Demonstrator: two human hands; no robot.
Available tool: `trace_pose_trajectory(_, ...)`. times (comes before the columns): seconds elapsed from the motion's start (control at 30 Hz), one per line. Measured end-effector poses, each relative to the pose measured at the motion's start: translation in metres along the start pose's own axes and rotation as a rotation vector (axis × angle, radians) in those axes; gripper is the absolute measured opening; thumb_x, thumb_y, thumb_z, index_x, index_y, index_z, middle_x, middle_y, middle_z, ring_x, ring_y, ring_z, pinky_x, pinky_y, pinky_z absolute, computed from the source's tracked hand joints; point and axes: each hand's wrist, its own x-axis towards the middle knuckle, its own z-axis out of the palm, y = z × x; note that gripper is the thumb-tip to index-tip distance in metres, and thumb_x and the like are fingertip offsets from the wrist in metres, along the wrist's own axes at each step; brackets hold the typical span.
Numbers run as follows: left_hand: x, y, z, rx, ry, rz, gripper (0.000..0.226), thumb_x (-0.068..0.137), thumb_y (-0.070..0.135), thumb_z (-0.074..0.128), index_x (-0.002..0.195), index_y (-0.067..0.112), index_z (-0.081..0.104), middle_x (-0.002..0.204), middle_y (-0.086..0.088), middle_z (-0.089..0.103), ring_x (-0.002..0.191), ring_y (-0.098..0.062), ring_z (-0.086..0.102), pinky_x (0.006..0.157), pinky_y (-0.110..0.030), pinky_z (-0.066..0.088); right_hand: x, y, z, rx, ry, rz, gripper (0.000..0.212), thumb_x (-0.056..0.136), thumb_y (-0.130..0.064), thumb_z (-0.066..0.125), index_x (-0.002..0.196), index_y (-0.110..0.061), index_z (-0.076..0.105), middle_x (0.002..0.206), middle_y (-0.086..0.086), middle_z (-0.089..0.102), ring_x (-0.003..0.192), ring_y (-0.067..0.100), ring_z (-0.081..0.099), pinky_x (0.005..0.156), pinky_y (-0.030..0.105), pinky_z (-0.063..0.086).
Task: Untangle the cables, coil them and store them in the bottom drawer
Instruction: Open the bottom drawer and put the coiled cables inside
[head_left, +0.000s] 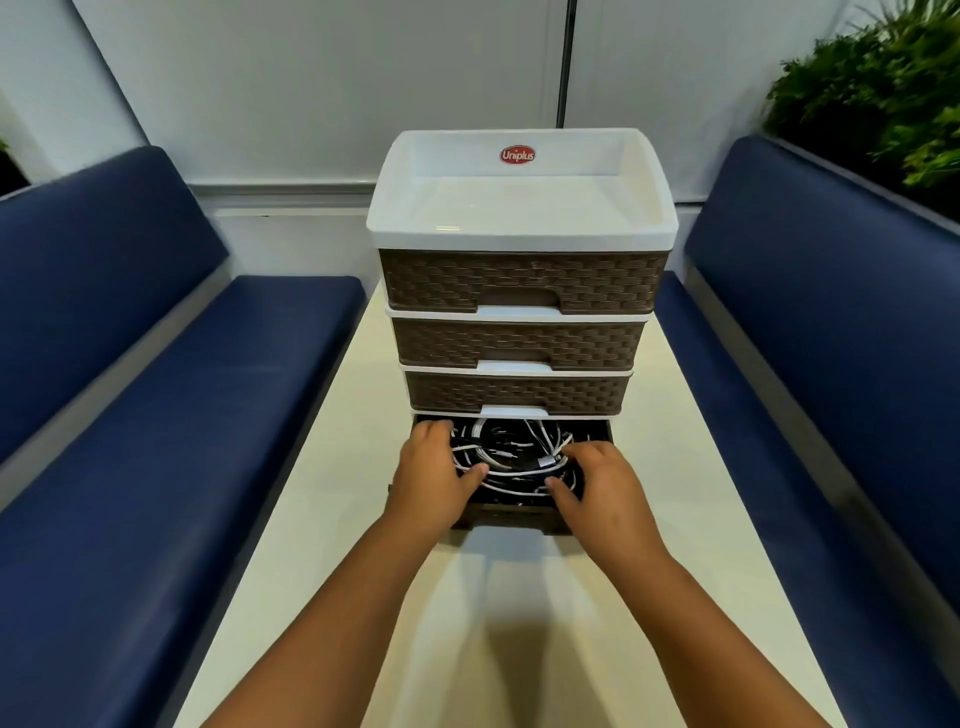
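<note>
Two bare forearms reach up from the bottom edge over a cream-white table (332, 519), long and narrow, running away from the camera toward a pale panelled wall. Navy upholstered benches flank it, the left bench (171, 415) and the right bench (810, 395), each with a padded backrest; behind the right backrest stands a green leafy plant (883, 98). On the far half of the table sits a drawer unit (519, 291) with a white tray-like top bearing a red oval sticker (517, 155) and brown woven-pattern drawer fronts. Its three upper drawers are closed. The bottom drawer (506, 517) is pulled out toward the person, its dark interior showing. Inside it lies a heap of cables (511, 449), white and black strands looped over one another, with a small silvery connector near the right side. The left hand (431, 470) rests on the left part of the heap, fingers curled down among the strands and thumb stretched out across a white loop. The right hand (597, 480) covers the right part, fingers bent over the cables by the connector, thumb pointing inward along the near edge of the pile. Both hands and wrists hide the drawer's front corners and part of its brown front panel.
</note>
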Motion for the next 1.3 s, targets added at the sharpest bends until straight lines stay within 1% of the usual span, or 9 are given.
trace_pose_trajectory(0.07,-0.014,-0.012,-0.008,-0.017,0.098,0.06,0.062,0.083,0.037,0.073,0.134,0.013,0.049,0.131,-0.003,0.049,0.124,-0.023,0.044,0.102,-0.032,0.037,-0.016,0.011,-0.004,-0.027,0.085,-0.033,0.046,0.087,-0.033,0.069,0.129,-0.018,0.057,0.13,0.003,0.052,0.125,0.022,0.043,0.102,0.028,0.037)
trace_pose_trajectory(0.17,-0.032,-0.032,-0.017,0.049,0.109,0.074,0.075,0.077,0.044,0.077,0.138,0.015,0.045,0.136,0.0,0.047,0.127,-0.022,0.037,0.104,-0.031,0.032,-0.034,0.025,-0.002,-0.057,0.084,0.089,0.07,0.085,-0.042,0.07,0.144,-0.022,0.039,0.148,0.004,0.036,0.139,0.022,0.028,0.111,0.038,0.034)
trace_pose_trajectory(0.3,-0.04,-0.043,-0.017,0.014,0.079,-0.034,0.088,0.074,0.04,0.081,0.145,0.017,0.034,0.145,-0.001,0.039,0.132,-0.022,0.035,0.106,-0.036,0.035,-0.038,0.034,0.002,0.084,0.056,0.225,0.083,0.085,-0.037,0.072,0.15,-0.016,0.025,0.153,0.006,0.029,0.137,0.027,0.037,0.108,0.04,0.038)
trace_pose_trajectory(0.47,-0.038,-0.041,-0.012,-0.194,0.058,-0.169,0.097,0.073,0.024,0.084,0.15,0.016,0.025,0.144,-0.006,0.041,0.128,-0.023,0.046,0.101,-0.034,0.041,-0.031,0.038,0.006,0.161,0.043,0.307,0.076,0.084,-0.034,0.074,0.147,-0.014,0.035,0.141,0.008,0.047,0.124,0.027,0.053,0.1,0.037,0.046)
trace_pose_trajectory(0.6,-0.028,-0.037,-0.011,-0.228,0.082,-0.186,0.098,0.072,0.021,0.085,0.149,0.016,0.024,0.138,-0.005,0.046,0.122,-0.023,0.051,0.098,-0.034,0.044,-0.02,0.036,0.004,0.177,0.057,0.278,0.051,0.084,-0.031,0.073,0.129,-0.018,0.051,0.122,0.004,0.06,0.106,0.022,0.061,0.087,0.032,0.05)
trace_pose_trajectory(0.9,0.013,-0.031,-0.004,-0.268,0.096,-0.226,0.099,0.072,0.021,0.085,0.149,0.016,0.025,0.147,-0.008,0.04,0.129,-0.026,0.047,0.102,-0.038,0.043,0.025,0.027,-0.002,0.235,0.033,0.33,0.065,0.085,-0.026,0.074,0.14,-0.015,0.042,0.137,0.007,0.054,0.121,0.028,0.056,0.097,0.036,0.048)
trace_pose_trajectory(1.1,0.041,-0.031,0.001,-0.293,0.106,-0.236,0.104,0.069,0.023,0.087,0.15,0.016,0.023,0.15,-0.006,0.036,0.131,-0.027,0.046,0.104,-0.041,0.042,0.051,0.027,-0.002,0.334,0.049,0.311,0.062,0.084,-0.022,0.075,0.137,-0.022,0.044,0.134,0.001,0.057,0.12,0.026,0.057,0.097,0.036,0.048)
trace_pose_trajectory(1.2,0.051,-0.032,0.003,-0.314,0.108,-0.218,0.094,0.068,0.023,0.088,0.144,0.017,0.034,0.143,-0.002,0.045,0.127,-0.024,0.049,0.101,-0.038,0.045,0.058,0.029,-0.001,0.364,0.052,0.32,0.062,0.085,-0.024,0.074,0.137,-0.023,0.042,0.134,-0.001,0.058,0.122,0.026,0.056,0.098,0.037,0.047)
trace_pose_trajectory(1.3,0.057,-0.034,0.002,-0.372,0.1,-0.182,0.069,0.068,0.018,0.088,0.125,0.024,0.048,0.119,0.006,0.059,0.105,-0.015,0.057,0.085,-0.028,0.046,0.062,0.034,0.002,0.4,0.064,0.331,0.06,0.084,-0.024,0.075,0.135,-0.022,0.044,0.131,-0.002,0.06,0.12,0.024,0.057,0.093,0.031,0.045)
